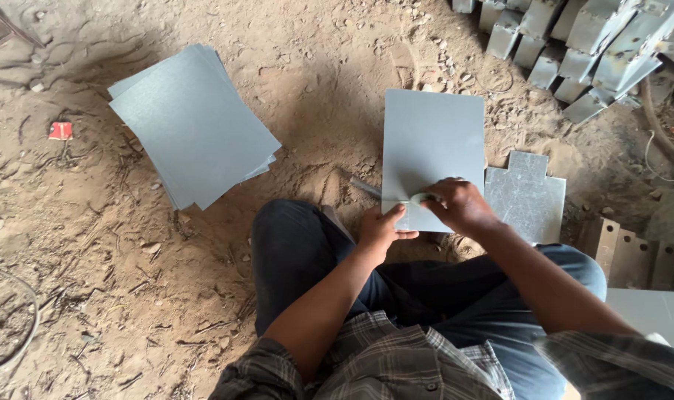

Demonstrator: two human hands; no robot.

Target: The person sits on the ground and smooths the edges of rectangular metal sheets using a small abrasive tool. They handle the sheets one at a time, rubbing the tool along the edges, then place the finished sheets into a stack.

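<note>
Right hand: the right hand (461,206) is curled around a small pale tool (424,197). Only the tip of the tool shows, at 9 o'clock from the hand, and it touches the sheet.
Left hand: the left hand (380,230) lies flat with the thumb and fingers pressing on the near left corner of the sheet. It pins the sheet down and does not wrap around it.
Sheet: the grey metal sheet (431,144) lies flat on the ground. Most of it spreads toward 12 o'clock from both hands. Its near edge is under the hands.
Cut piece: a grey cut plate (528,194) with notched corners lies just beside the sheet, at 3 o'clock from the right hand.
Stack: a stack of grey sheets (192,126) lies well apart, at 10 o'clock from the left hand.
Far pile: folded metal boxes (581,44) are heaped at 1 o'clock.
Ground: the dirt floor (129,281) is sandy, with a little red scrap (61,131) at 9 o'clock from the stack.
</note>
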